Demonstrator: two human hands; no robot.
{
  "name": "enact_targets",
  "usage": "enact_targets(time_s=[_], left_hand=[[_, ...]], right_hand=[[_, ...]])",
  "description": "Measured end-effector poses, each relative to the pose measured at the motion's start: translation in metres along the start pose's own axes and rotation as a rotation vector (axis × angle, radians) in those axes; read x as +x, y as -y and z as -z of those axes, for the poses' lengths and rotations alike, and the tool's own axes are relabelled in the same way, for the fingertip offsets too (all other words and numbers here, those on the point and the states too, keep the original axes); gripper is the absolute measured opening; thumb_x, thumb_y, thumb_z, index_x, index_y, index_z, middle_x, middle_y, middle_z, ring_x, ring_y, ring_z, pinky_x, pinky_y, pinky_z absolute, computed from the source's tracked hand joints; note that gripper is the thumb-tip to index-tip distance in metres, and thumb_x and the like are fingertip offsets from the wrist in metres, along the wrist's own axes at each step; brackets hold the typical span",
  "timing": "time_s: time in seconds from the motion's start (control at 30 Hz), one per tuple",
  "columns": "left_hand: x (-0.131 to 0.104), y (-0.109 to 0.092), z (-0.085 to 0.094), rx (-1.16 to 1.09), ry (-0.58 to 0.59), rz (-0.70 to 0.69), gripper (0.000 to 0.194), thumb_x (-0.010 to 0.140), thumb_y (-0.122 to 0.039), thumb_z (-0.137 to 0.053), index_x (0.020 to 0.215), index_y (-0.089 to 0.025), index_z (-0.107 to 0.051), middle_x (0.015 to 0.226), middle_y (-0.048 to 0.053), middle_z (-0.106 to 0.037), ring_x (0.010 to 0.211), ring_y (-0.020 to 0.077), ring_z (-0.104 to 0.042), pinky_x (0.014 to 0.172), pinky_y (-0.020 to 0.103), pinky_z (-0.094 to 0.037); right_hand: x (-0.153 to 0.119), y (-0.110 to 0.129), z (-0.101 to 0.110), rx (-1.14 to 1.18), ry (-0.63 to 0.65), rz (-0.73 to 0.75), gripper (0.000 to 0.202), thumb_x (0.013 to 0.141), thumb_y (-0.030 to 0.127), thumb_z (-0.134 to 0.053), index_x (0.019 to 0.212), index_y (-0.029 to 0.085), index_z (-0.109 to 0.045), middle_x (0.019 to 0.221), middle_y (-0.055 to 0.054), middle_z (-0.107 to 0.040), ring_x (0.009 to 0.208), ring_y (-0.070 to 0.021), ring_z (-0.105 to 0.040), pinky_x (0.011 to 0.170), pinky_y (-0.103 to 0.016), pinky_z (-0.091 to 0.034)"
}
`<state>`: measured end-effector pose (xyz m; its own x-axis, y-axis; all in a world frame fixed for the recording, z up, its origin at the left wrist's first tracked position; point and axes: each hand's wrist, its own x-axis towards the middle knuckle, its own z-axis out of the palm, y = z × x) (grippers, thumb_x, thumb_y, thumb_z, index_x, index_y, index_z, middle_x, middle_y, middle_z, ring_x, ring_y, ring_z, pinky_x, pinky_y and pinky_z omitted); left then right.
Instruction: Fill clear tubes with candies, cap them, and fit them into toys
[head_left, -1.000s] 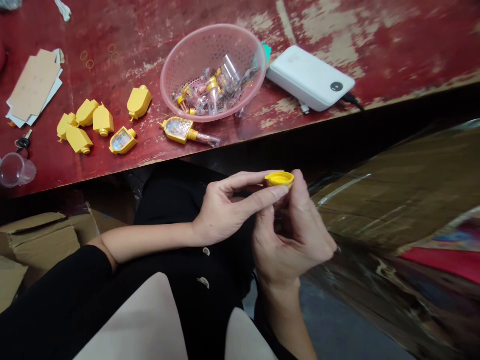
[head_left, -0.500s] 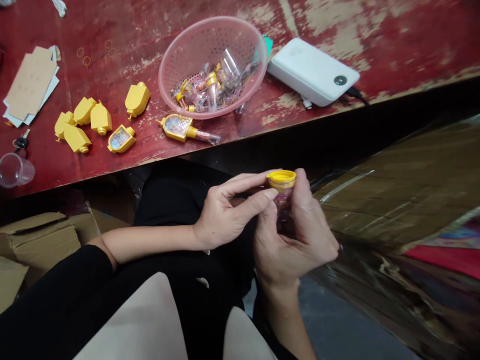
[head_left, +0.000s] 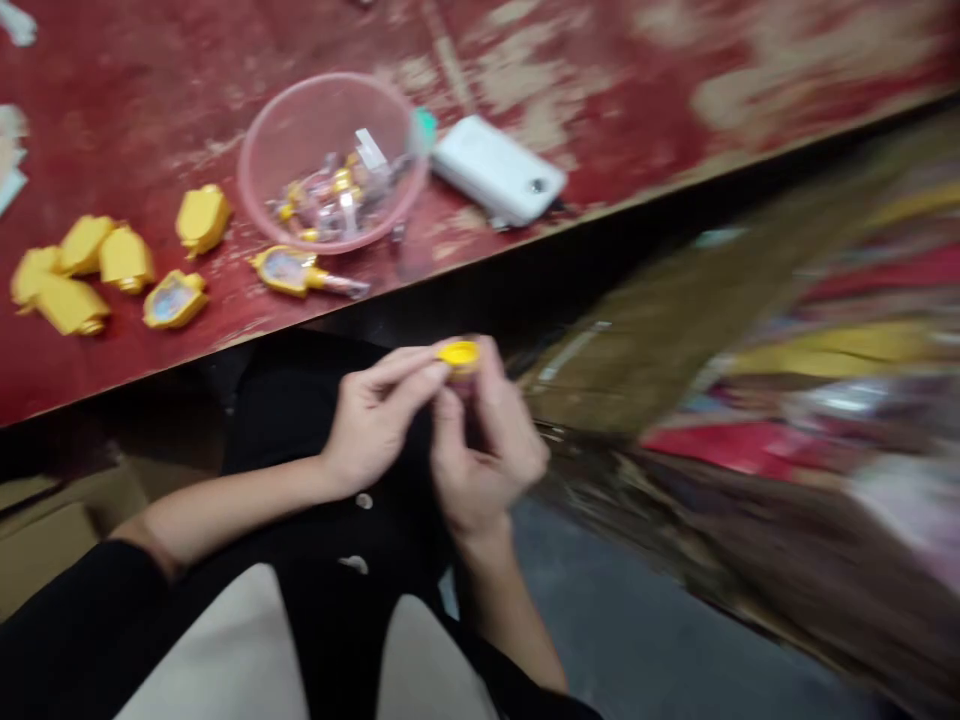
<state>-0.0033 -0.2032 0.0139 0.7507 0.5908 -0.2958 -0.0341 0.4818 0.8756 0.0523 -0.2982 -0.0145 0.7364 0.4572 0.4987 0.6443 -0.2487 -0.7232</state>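
Over my lap, my right hand (head_left: 491, 460) grips a small yellow-topped clear container (head_left: 459, 354) between thumb and fingers. Its wide yellow top faces up, while the body below is mostly covered by my fingers. From the other side, my left hand (head_left: 375, 415) pinches the yellow rim with thumb and forefinger. On the red table beyond lies a yellow piece with a pictured face (head_left: 285, 270), joined to a clear tube (head_left: 341, 284). Left of it rests another yellow piece with a picture (head_left: 175, 300), near several plain yellow pieces (head_left: 127, 258).
A pink perforated basket (head_left: 255, 165) holds several clear, yellow-capped tubes. Beside it sits a white power bank (head_left: 499, 170) near the edge of the red table (head_left: 600, 130). Wrapped cardboard and colourful plastic packaging (head_left: 750, 450) stand at my right. Cardboard boxes (head_left: 45, 550) are at lower left.
The view has swung to the right, so table and hands appear further left, and more packaging shows at the right. Both hands keep their hold on the container.
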Motion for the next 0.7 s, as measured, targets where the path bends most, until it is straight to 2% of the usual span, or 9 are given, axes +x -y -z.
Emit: enact_targets(time_s=[0.1, 0.2, 0.43, 0.7], left_hand=[[0.002, -0.006, 0.000, 0.028, -0.082, 0.008, 0.022, 0.086, -0.033, -0.076, 0.105, -0.023, -0.081, 0.121, 0.006, -0.075, 0.112, 0.0224, -0.070, 0.097, 0.032, -0.059], [0.013, -0.007, -0.001, 0.036, -0.131, -0.021, 0.016, 0.086, -0.029, -0.075, 0.100, -0.025, -0.082, 0.120, 0.004, -0.075, 0.111, 0.0211, -0.070, 0.091, 0.028, -0.061], [0.014, -0.011, -0.013, 0.054, -0.121, -0.074, 0.012, 0.087, -0.031, -0.075, 0.095, -0.025, -0.082, 0.117, 0.003, -0.076, 0.116, 0.0222, -0.068, 0.096, 0.033, -0.061], [0.017, -0.012, -0.013, 0.085, -0.163, -0.083, 0.014, 0.086, -0.034, -0.073, 0.093, -0.024, -0.081, 0.119, 0.003, -0.075, 0.119, 0.0245, -0.068, 0.101, 0.038, -0.060]], right_hand=[[0.007, 0.006, -0.003, 0.053, 0.041, -0.029, 0.045, 0.102, 0.020, -0.050, 0.147, 0.017, -0.054, 0.124, -0.013, -0.073, 0.110, -0.0189, -0.071, 0.097, -0.033, -0.058], [0.017, 0.000, -0.011, 0.077, 0.021, -0.021, 0.046, 0.103, 0.022, -0.050, 0.149, 0.016, -0.051, 0.127, -0.012, -0.072, 0.112, -0.0164, -0.070, 0.100, -0.030, -0.057], [0.022, -0.001, -0.011, 0.063, -0.064, 0.018, 0.045, 0.103, 0.021, -0.051, 0.148, 0.017, -0.051, 0.123, -0.010, -0.073, 0.111, -0.0150, -0.069, 0.094, -0.029, -0.057], [0.024, -0.005, -0.019, 0.066, -0.048, 0.022, 0.054, 0.104, 0.021, -0.050, 0.156, 0.020, -0.041, 0.124, -0.010, -0.073, 0.112, -0.0157, -0.069, 0.094, -0.030, -0.057]])
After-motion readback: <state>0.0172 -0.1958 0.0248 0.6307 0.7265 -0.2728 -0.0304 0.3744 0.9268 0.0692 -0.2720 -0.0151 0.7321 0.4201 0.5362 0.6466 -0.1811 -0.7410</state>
